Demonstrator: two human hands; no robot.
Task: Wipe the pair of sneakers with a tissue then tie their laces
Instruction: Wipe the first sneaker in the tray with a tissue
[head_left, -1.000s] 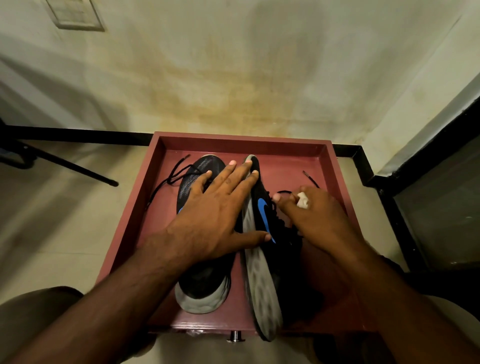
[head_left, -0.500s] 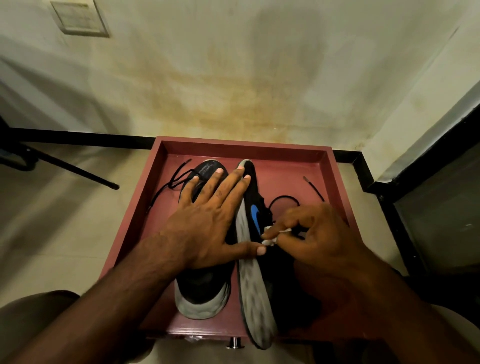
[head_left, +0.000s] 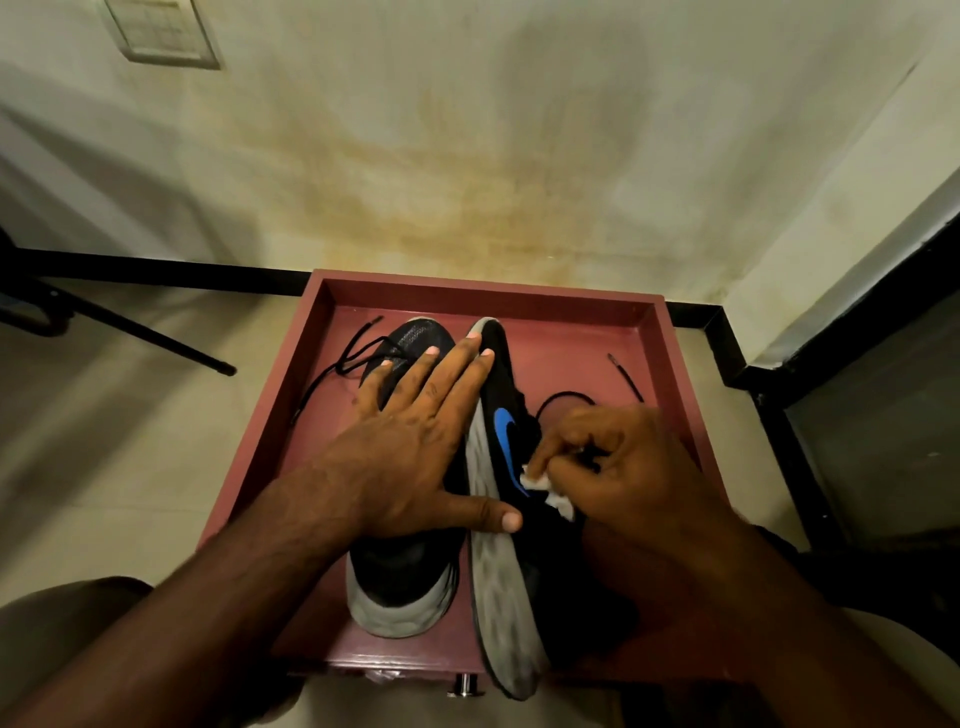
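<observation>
While our left hand (head_left: 415, 447) lies flat and spread across both sneakers, gripping nothing and only pressing, our right hand (head_left: 618, 467) is pinched around a wad of tissue (head_left: 540, 483) held against the side of the right sneaker (head_left: 506, 415). That sneaker is tipped onto its edge, its grey sole facing left and its blue mark facing up toward us; the tissue touches it just below that mark. Its long axis runs from us toward the wall, so we judge the wiping stroke should travel along that line, toward toe or heel, with the right hand already on the spot and the left serving as the brace. The left sneaker (head_left: 400, 587) sits upright just beside it, the two touching under our palm.

Both lie in a red tray (head_left: 670, 364). To the right of the tipped sneaker there is bare tray floor, crossed by a loose lace (head_left: 566, 397), before the right wall rises. The heel of the right sneaker overhangs the near edge. Laces (head_left: 343, 358) on the left one trail untied too, so tying looks not yet begun.
</observation>
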